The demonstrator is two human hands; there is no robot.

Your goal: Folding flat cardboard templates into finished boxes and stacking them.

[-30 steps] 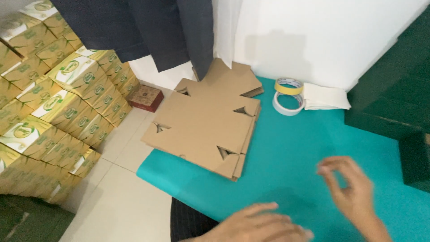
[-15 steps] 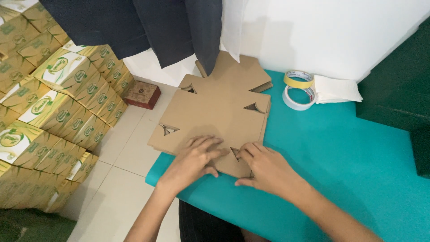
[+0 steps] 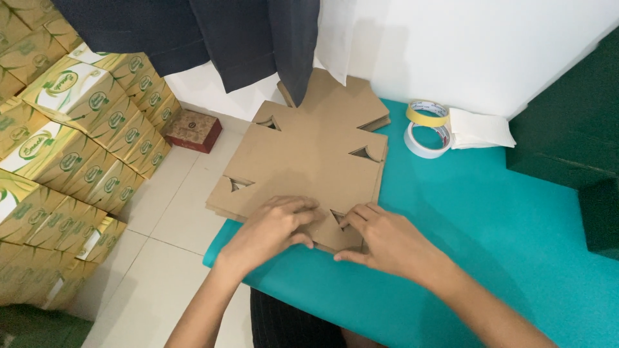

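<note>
Head camera, looking down: a stack of flat, die-cut brown cardboard box blanks (image 3: 309, 161) lies on a teal table top (image 3: 490, 245), its far left part hanging over the table's edge above a pale tiled floor (image 3: 155, 258). Both hands rest on the near edge of the stack. The left hand (image 3: 271, 229) lies palm down, fingers loosely curled, pressing the top sheet rather than gripping it. The right hand (image 3: 380, 238) is beside it, fingertips at a triangular cut-out and thumb low at the stack's edge; whether it pinches a sheet cannot be told.

The blanks look light and fairly stiff, likely to flex along their scored folds and to slide over one another; an edge or corner flap seems the best place to grip.

Two tape rolls (image 3: 427, 127), yellow on white, sit near a folded white cloth (image 3: 480, 129). Stacked green-and-yellow cartons (image 3: 71, 142) fill the left side. Dark fabric (image 3: 213, 32) hangs over the stack's far end, hiding it. How many sheets there are is unclear.
</note>
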